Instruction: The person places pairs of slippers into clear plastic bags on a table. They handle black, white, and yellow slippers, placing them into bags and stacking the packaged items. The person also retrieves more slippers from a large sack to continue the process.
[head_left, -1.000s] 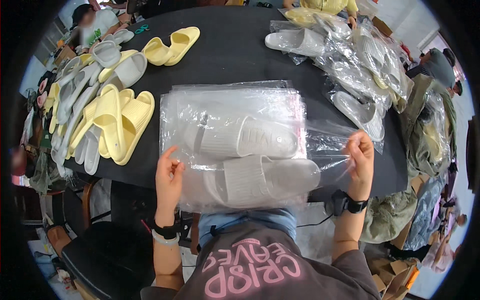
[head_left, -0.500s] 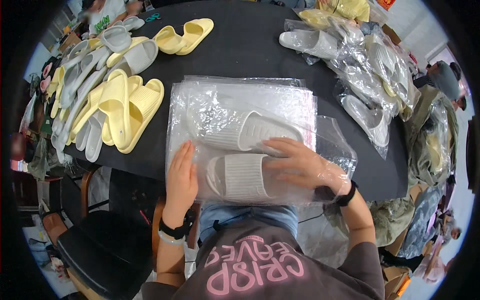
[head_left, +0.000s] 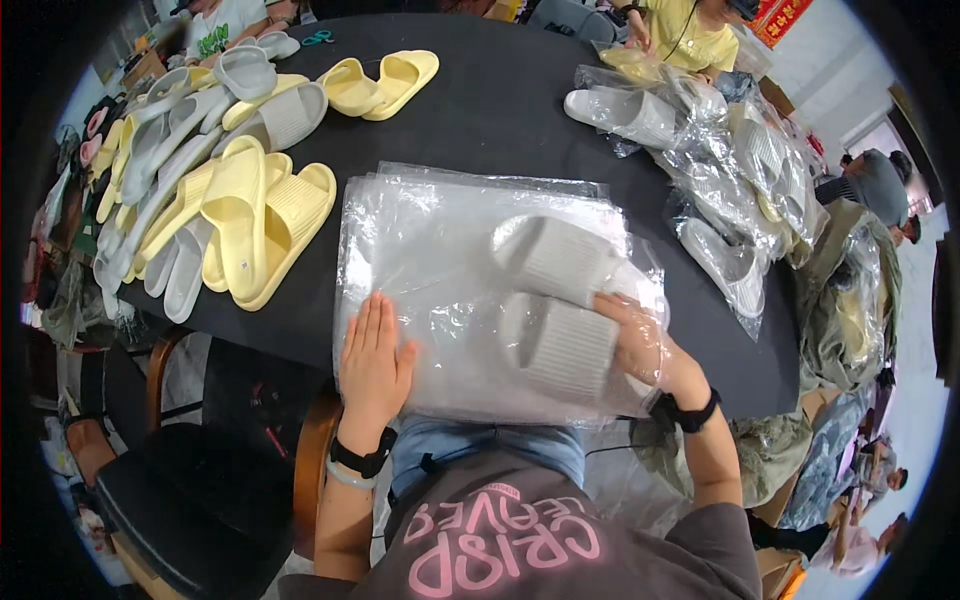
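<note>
A pair of light grey ribbed slippers (head_left: 572, 345) lies side by side, toes to the left, inside a clear plastic bag (head_left: 425, 250) on top of a stack of such bags. My left hand (head_left: 376, 350) is pressed flat on the stack's lower left, fingers straight and thumb apart. At the heel side, my right hand (head_left: 640, 340) grips the nearer slipper, its fingers close together and its thumb hidden. Clear film covers part of this hand and its wrist.
Loose yellow and grey slippers (head_left: 235, 215) are heaped at the left of the black table (head_left: 480, 100), with a yellow pair (head_left: 380, 85) behind. Bagged grey slippers (head_left: 725, 180) pile up at the right. A person in yellow (head_left: 690, 35) is at the far right side.
The grey slippers have moved right over the bag stack along with my right hand, whose fingers have drawn together. My left hand stays on the stack's left part.
</note>
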